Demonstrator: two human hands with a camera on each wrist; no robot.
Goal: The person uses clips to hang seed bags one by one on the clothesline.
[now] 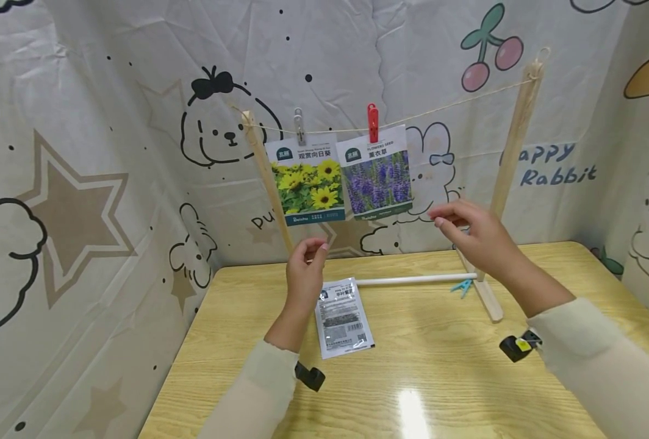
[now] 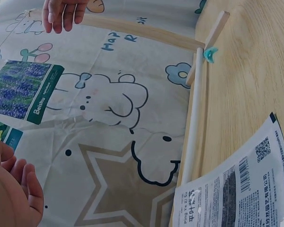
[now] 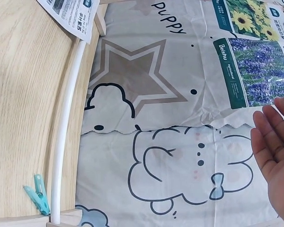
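Two seed packets hang from a string [image 1: 445,110] between wooden posts. The sunflower packet [image 1: 309,183] is held by a grey clothespin [image 1: 299,126], the lavender packet [image 1: 378,177] by a red clothespin [image 1: 372,123]. My left hand [image 1: 304,277], fingers loosely bent and holding nothing, is raised below the sunflower packet. To the right of the lavender packet my right hand [image 1: 475,235] is in the air, also holding nothing, its fingers relaxed. A third seed packet [image 1: 345,320] lies printed back up on the table, beside my left wrist. Near the right post's foot lies a blue clothespin [image 1: 462,287].
The right wooden post [image 1: 513,146] stands on a wooden foot [image 1: 489,302], and the left post [image 1: 266,177] leans slightly. A white rod [image 1: 418,280] runs low between them along the table [image 1: 434,366]. Behind hangs a printed cloth [image 1: 138,73].
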